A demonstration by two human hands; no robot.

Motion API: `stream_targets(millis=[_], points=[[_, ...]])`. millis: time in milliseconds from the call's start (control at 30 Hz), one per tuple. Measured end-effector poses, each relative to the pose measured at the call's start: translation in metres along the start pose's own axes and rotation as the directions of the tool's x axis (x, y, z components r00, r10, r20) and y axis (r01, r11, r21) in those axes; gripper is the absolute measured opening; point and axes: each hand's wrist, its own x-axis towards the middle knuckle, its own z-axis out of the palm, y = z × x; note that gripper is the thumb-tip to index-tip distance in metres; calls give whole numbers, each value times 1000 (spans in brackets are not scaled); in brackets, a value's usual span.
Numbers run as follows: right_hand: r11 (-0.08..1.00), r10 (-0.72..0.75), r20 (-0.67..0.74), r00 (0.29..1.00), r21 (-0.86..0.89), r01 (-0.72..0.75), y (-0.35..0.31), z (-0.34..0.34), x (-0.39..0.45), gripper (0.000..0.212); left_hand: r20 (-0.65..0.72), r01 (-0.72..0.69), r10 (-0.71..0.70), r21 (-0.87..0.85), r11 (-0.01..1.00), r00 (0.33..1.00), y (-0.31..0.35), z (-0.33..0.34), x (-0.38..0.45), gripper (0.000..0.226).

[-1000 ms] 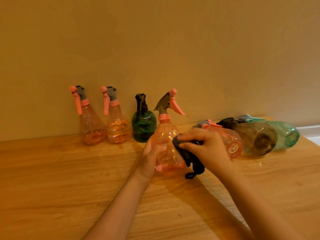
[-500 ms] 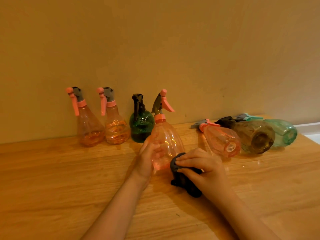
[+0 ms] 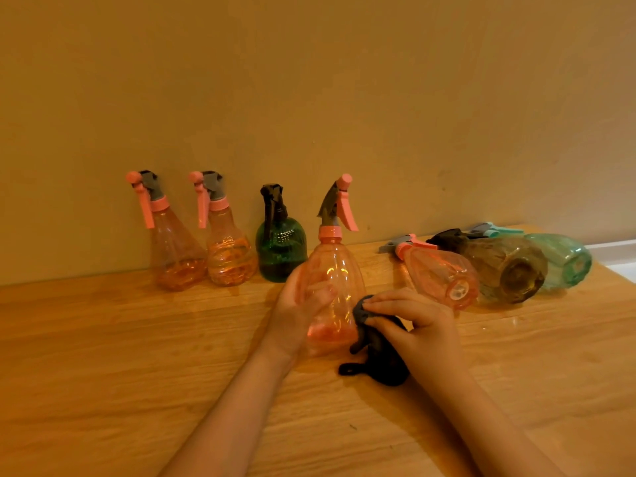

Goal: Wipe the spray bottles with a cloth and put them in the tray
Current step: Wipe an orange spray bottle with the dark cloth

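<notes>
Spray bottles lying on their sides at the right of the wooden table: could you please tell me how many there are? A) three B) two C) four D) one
A: three lie tipped over there, the clear pink plastic bottle, the brownish translucent bottle and the teal translucent bottle, their bases turned toward the camera.

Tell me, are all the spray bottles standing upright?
No: three bottles, pink, brown and teal, lie on their sides on the wooden table.
</notes>
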Motion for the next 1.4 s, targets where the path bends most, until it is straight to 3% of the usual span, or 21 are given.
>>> stream_targets(millis=[233, 467, 633, 733, 867, 967, 1033, 1167, 1400], points=[[997, 74, -49, 996, -20, -75, -13, 4, 36, 30, 45, -33, 33, -13, 999, 998, 4, 1, -4, 69], [979, 200, 74, 977, 14, -202, -24, 7, 77, 24, 52, -30, 30, -1, 1000, 998, 2, -1, -4, 67], [987, 155, 38, 987, 29, -156, -17, 4, 30, 39, 2, 5, -5, -29, 1000, 1000, 2, 1, -3, 52], [989, 136, 39, 990, 54, -138, -8, 4, 3, 35, -30, -9, 10, 32, 999, 999, 1, 1, -2, 55], [991, 115, 83, 990, 58, -120, 1, 3, -4, 31, -77, -16, 17, 25, 1000, 997, -1, 1, -1, 76], [994, 89, 77, 993, 49, -93, 2, 5, -3, 27, -109, -4, 7, 32, 999, 994, 0, -1, 0, 75], [998, 53, 80, 995, 24, -55, 1, 6, -4, 19, -130, 20, -15, 39, 999, 991, 0, -1, 1, 68], [991, -119, 101, 988, -45, 124, -5, 9, -7, 16, -172, 74, -82, -53, 996, 982, 2, 1, 2, 24], [980, -176, 94, 980, -75, 184, -4, 11, -7, 17, -117, 85, -84, 8, 996, 990, 0, 0, 2, 65]])
